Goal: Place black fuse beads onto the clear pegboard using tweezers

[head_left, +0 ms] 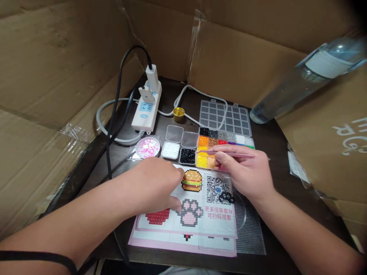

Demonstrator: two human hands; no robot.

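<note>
My right hand [245, 172] pinches pink tweezers [226, 153], their tip over the yellow section of the sorted bead box [225, 145]. My left hand [156, 185] rests curled on the pattern sheet [189, 214], fingers pressing the paper next to a burger picture [192, 180] and a paw picture [189, 212]. A clear pegboard [218, 208] lies over the sheet's right side, carrying a few black beads [226, 197] near the QR code.
A round dish of pink and white beads [147, 148], a small box of white beads [170, 149] and one of black beads [187, 156] sit behind the sheet. A power strip [146, 107] with cables, a gold cap [179, 114], a water bottle [304, 78] and cardboard walls surround the table.
</note>
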